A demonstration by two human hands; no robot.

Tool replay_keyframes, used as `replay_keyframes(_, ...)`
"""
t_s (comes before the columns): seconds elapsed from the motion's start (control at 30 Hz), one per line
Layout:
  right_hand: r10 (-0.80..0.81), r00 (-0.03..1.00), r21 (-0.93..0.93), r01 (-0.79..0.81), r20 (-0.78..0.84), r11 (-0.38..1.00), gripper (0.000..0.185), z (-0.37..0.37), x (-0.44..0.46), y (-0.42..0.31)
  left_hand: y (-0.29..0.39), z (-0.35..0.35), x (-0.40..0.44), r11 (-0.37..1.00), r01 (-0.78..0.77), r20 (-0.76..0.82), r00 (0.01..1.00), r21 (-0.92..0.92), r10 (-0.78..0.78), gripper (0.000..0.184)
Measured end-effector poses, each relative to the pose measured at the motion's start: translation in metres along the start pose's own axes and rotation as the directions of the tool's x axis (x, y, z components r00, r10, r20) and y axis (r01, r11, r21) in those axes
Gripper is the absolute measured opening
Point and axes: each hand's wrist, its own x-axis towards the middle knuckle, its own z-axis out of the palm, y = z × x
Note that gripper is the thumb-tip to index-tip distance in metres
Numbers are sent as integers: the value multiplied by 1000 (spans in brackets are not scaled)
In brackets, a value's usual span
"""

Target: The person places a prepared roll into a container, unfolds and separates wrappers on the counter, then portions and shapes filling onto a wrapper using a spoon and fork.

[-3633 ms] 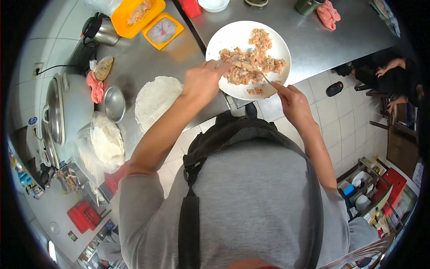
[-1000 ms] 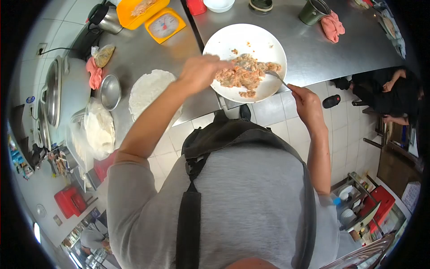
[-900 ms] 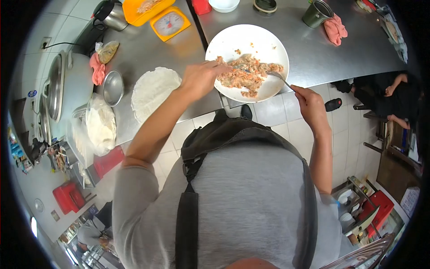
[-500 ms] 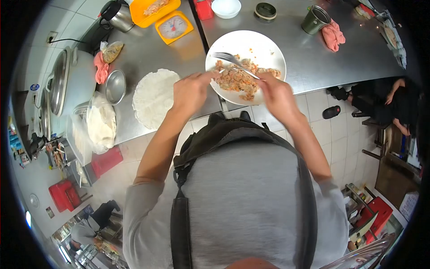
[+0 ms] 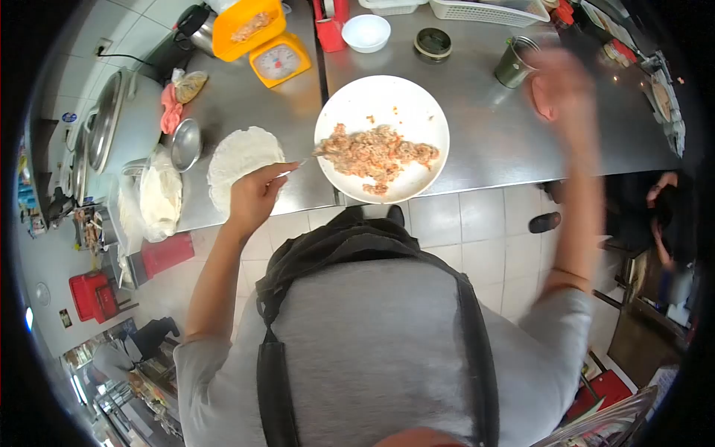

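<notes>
My left hand [image 5: 257, 195] pinches a thin metal utensil [image 5: 286, 173] above the edge of the flat white dough sheet [image 5: 242, 153]. The utensil's far end points at the left rim of the white plate [image 5: 438, 160]. A loose, reddish minced filling [image 5: 380, 149] is spread across the plate. My right hand [image 5: 564, 83] is a motion blur over the pink cloth [image 5: 542, 100], beside a green metal canister [image 5: 514, 65]. Its fingers are smeared, and I cannot make out whether anything is in them.
At the back are a yellow scale [image 5: 277, 61], an orange tub with filling [image 5: 242, 33], a white bowl [image 5: 366, 33] and a dark round tin [image 5: 433, 43]. A metal bowl [image 5: 186, 144] and bagged dough [image 5: 160, 197] lie left. A person [image 5: 652, 208] is at far right.
My right hand has left the plate and swung far right to the cloth and canister. My left hand has drawn back left from the plate. The fork no longer lies across the filling.
</notes>
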Motion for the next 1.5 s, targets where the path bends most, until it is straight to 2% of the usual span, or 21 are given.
replay_keyframes(0.03,-108,962,-729,-113,-250,676,30,-110,-37,-96,-2,-1,-1,1000,1,-1,1000,-15,-1,27)
replay_keyframes(0.07,-217,913,-939,-337,-345,74,29,-211,-89,-180,-5,-2,0,1000,23,-9,1000,6,-23,30)
replay_keyframes(0.13,-278,860,-529,-488,-428,-695,29,-318,-199,-309,3,-2,2,999,50,-34,998,-1,-50,31)
replay_keyframes(0.2,-268,835,81,-262,-480,-962,29,-338,-275,-400,-1,3,4,999,48,-72,996,-13,-49,31)
replay_keyframes(0.27,-256,812,325,-87,-524,-942,29,-314,-304,-436,10,5,13,999,5,-104,995,-37,-9,30)
replay_keyframes(0.47,25,808,367,294,-588,-883,30,-289,-255,-385,39,-4,47,975,-174,-59,981,135,184,26)
replay_keyframes(0.5,-11,848,236,134,-530,-963,28,-277,-233,-364,41,-7,47,969,-203,-46,976,144,211,27)
replay_keyframes(0.53,-106,885,-340,-282,-452,-897,27,-259,-209,-338,40,-9,45,971,-189,-49,979,149,198,27)
replay_keyframes(0.57,-173,877,-855,-476,-447,-204,27,-234,-194,-307,38,-11,42,960,-235,-24,970,149,241,28)
replay_keyframes(0.6,-219,878,-902,-391,-425,182,27,-200,-177,-278,36,-11,38,950,-278,1,960,144,281,29)
replay_keyframes(0.63,-247,888,-896,-302,-389,327,28,-159,-164,-250,33,-7,34,955,-258,3,966,143,260,29)
replay_keyframes(0.73,-297,904,-899,-172,-306,402,19,8,-120,-170,23,28,27,925,-209,149,974,316,169,34)
replay_keyframes(0.8,-115,968,-873,-147,-224,464,24,70,-97,-126,23,57,32,933,-236,70,972,273,225,34)
replay_keyframes(0.9,-83,995,-860,-9,-60,510,15,146,-64,-69,32,54,32,929,-222,4,973,296,231,35)
replay_keyframes(1.0,-157,987,-881,101,31,462,14,178,-54,-26,45,25,26,932,-157,-60,981,326,186,37)
replay_keyframes(1.1,-96,995,-885,21,-27,465,13,195,-52,-5,44,38,30,938,-103,-110,983,331,147,39)
replay_keyframes(1.17,-109,993,-910,15,-34,414,13,199,-50,2,50,60,39,933,-204,8,977,295,211,37)
replay_keyframes(1.2,-109,994,-912,26,-21,410,13,195,-50,5,60,57,43,928,-119,186,981,354,54,39)
replay_keyframes(1.37,-74,997,-911,-4,-38,413,14,169,-59,-18,46,30,25,924,-87,-75,989,372,124,37)
replay_keyframes(1.43,-166,986,-894,102,32,435,16,167,-63,-15,41,30,24,925,5,-167,984,381,63,37)
replay_keyframes(1.5,-104,939,-817,336,327,469,18,183,-64,-21,36,46,21,888,163,-63,987,430,-151,36)
